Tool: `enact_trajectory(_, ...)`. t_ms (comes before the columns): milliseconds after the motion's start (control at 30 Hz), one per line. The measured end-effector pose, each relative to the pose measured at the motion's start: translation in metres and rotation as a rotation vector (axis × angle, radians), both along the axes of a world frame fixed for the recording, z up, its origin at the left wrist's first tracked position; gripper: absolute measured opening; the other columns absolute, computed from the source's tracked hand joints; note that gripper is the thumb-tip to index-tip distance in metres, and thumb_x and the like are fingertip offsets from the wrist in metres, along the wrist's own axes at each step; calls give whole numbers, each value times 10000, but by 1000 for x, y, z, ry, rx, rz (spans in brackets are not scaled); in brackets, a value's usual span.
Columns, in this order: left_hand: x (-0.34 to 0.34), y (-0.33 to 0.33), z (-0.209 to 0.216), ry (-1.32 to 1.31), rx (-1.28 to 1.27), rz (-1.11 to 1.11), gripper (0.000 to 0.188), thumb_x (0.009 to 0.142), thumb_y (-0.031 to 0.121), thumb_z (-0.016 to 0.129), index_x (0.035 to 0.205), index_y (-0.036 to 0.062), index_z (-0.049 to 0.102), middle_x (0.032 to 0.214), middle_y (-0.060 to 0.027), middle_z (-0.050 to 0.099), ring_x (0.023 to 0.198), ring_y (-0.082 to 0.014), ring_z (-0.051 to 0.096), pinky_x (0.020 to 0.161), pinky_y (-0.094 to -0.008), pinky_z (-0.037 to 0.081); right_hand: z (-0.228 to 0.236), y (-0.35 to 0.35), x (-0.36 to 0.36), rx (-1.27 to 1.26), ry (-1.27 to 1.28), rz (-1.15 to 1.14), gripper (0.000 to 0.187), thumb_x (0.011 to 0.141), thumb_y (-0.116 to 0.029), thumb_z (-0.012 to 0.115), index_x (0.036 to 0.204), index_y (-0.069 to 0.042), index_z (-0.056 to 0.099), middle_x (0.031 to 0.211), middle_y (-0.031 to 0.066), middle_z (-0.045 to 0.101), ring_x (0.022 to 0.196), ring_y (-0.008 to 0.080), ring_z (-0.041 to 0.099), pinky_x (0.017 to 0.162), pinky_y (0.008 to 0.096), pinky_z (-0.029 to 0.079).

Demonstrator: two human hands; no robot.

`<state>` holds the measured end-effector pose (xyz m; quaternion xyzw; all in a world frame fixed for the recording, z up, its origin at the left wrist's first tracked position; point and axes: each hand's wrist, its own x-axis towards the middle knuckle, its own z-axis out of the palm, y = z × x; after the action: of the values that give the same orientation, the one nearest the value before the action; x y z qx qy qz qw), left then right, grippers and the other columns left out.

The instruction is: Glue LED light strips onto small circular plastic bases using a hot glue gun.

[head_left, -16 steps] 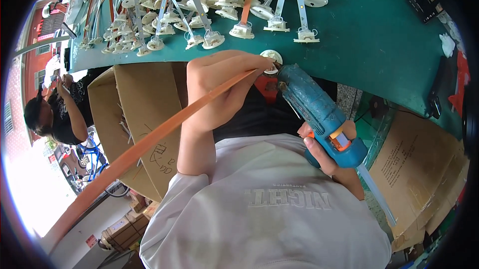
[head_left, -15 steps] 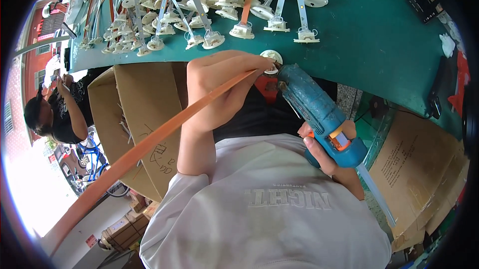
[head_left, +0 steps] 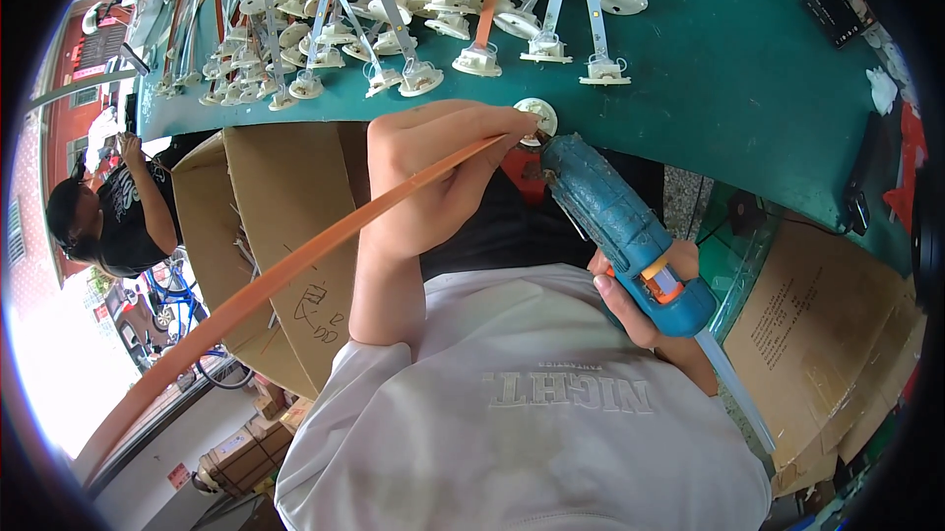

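Note:
My left hand (head_left: 433,172) is closed on an orange strip (head_left: 295,260), near the strip's end at a round white cap (head_left: 535,120). The strip slants from there to the lower left. My right hand (head_left: 645,300) is wrapped round the handle of a blue glue gun (head_left: 615,216). A translucent glue stick (head_left: 733,388) sticks out of the gun's back. The gun's nozzle points up at the lower edge of the white cap, next to my left fingertips; whether it touches cannot be made out.
On the green table (head_left: 709,88) lie several LED strips with white round end caps (head_left: 418,76). An open cardboard box (head_left: 295,226) stands left of my arm, and cardboard (head_left: 817,334) leans at the right. Another person (head_left: 118,206) is at the far left.
The glue gun has shifted slightly left, its nozzle now lower against the cap. My left hand and the strip have barely moved. The other person's arm is raised higher.

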<state>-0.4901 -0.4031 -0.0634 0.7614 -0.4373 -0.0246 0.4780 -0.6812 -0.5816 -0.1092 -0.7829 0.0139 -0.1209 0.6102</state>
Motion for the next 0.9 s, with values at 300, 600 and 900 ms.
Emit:
enact_trajectory(300,0,-4,-2,15,-10,6,168,810,-119,688,942,-29,742,856,-141,746,736,-214,723,663,-279,559,9,-5,1,-16,-33,-60,116,710,-66,744,738,-50,632,605,50,612,473,205,590,468,288,451)
enact_trajectory(600,-8,-4,8,-63,46,22,182,787,-105,687,934,-12,741,793,-155,713,660,-256,687,606,-296,527,2,-1,-8,-89,26,-75,176,742,-114,798,789,-47,642,628,87,611,522,275,632,476,339,488)
enact_trajectory(900,-6,-6,6,-36,54,13,237,808,-146,655,1000,-32,734,754,-115,711,659,-186,682,613,-269,523,7,-27,-4,393,-94,-29,132,800,-64,754,884,-20,662,783,85,682,695,215,686,660,346,568)
